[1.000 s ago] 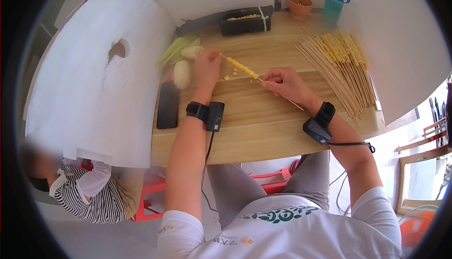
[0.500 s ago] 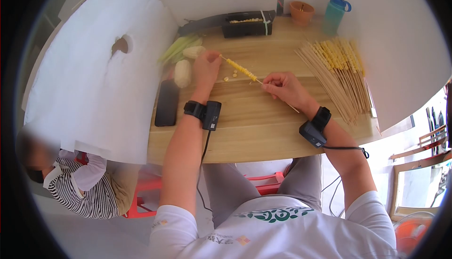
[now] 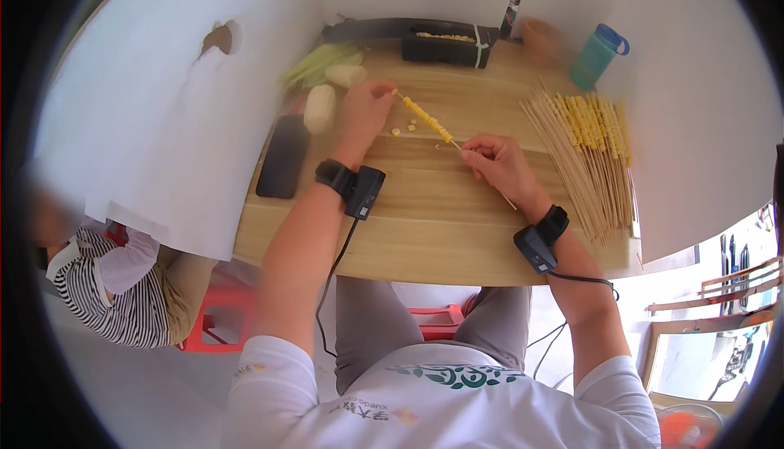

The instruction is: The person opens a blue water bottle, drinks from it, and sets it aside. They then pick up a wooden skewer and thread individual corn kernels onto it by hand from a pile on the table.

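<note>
My right hand (image 3: 500, 167) is closed around the bare lower part of a thin wooden skewer (image 3: 456, 145). Yellow corn kernels (image 3: 426, 119) are threaded in a row along the skewer's upper length, which slants up to the left. At its far tip, the fingers of my left hand (image 3: 366, 114) pinch a single corn kernel (image 3: 395, 92). A short bare stretch of stick separates that kernel from the row. Several loose kernels (image 3: 396, 132) lie on the wooden table (image 3: 392, 236) below the skewer. Two pale corn cobs (image 3: 320, 109) rest left of my left hand.
Bare and corn-loaded skewers (image 3: 600, 147) are stacked at the right. A black box (image 3: 445, 50) holding kernels stands at the back, near a clay pot (image 3: 541, 40) and a blue bottle (image 3: 599, 57). Green husks (image 3: 322, 61) and a phone (image 3: 282, 156) lie left. Another person (image 3: 114, 285) sits far left.
The camera view has shifted and tilted slightly. Both hands keep nearly the same hold, with the left fingers still at the skewer's tip and the right on its lower part.
</note>
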`<act>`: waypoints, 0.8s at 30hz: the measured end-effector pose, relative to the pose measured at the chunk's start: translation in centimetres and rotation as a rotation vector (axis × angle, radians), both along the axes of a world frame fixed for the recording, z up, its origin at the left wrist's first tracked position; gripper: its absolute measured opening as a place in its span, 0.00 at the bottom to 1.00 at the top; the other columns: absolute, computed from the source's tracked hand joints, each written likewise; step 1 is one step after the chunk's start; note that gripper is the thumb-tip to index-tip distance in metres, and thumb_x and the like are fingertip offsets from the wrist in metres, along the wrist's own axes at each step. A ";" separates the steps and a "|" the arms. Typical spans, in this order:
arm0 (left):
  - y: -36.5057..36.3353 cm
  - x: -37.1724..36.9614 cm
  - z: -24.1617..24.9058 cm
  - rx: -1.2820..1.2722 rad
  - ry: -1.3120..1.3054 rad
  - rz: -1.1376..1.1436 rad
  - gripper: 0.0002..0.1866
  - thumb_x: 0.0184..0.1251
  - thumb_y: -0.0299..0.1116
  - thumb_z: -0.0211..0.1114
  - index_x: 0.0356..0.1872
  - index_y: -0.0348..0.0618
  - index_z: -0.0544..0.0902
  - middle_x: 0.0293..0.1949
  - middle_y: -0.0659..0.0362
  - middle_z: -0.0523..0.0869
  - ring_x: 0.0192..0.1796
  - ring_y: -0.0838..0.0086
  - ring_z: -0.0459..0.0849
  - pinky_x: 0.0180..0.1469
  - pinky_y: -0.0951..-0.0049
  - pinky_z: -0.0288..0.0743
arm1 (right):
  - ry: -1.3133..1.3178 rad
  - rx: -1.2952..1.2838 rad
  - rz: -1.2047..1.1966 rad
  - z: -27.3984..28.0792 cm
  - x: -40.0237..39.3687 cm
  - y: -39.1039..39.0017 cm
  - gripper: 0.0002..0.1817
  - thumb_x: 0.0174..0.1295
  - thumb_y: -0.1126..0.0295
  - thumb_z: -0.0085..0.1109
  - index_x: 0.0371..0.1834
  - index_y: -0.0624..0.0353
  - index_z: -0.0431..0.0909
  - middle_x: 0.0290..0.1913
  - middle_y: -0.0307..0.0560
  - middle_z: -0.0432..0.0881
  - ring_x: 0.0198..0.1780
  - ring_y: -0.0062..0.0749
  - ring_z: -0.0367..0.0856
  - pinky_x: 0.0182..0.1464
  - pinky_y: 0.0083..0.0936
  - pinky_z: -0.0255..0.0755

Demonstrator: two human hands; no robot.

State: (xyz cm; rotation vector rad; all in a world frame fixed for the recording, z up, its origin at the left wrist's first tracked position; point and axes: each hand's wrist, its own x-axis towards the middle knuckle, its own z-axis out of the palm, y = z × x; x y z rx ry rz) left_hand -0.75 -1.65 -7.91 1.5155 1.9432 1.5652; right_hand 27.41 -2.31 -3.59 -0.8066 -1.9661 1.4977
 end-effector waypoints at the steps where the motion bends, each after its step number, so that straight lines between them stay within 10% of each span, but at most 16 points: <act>1: -0.2 0.2 0.3 0.005 -0.006 0.004 0.11 0.61 0.30 0.65 0.42 0.38 0.86 0.36 0.51 0.89 0.39 0.64 0.88 0.43 0.68 0.80 | 0.012 0.000 -0.006 -0.2 0.0 0.1 0.07 0.67 0.71 0.60 0.37 0.64 0.81 0.23 0.29 0.74 0.24 0.10 0.68 0.25 0.12 0.61; 6: -0.2 0.8 0.4 0.025 -0.076 -0.029 0.10 0.57 0.25 0.63 0.39 0.36 0.88 0.32 0.59 0.88 0.33 0.80 0.83 0.37 0.79 0.75 | 0.032 0.001 0.010 -0.7 -0.1 0.4 0.07 0.68 0.69 0.60 0.38 0.62 0.82 0.22 0.29 0.73 0.22 0.09 0.66 0.23 0.11 0.58; 24: -0.4 2.3 1.0 0.071 -0.041 -0.130 0.08 0.58 0.29 0.66 0.36 0.36 0.86 0.31 0.52 0.88 0.34 0.68 0.86 0.39 0.70 0.79 | -0.046 0.011 -0.011 -1.1 -0.2 0.9 0.09 0.70 0.66 0.57 0.37 0.61 0.81 0.19 0.30 0.73 0.19 0.09 0.65 0.20 0.12 0.55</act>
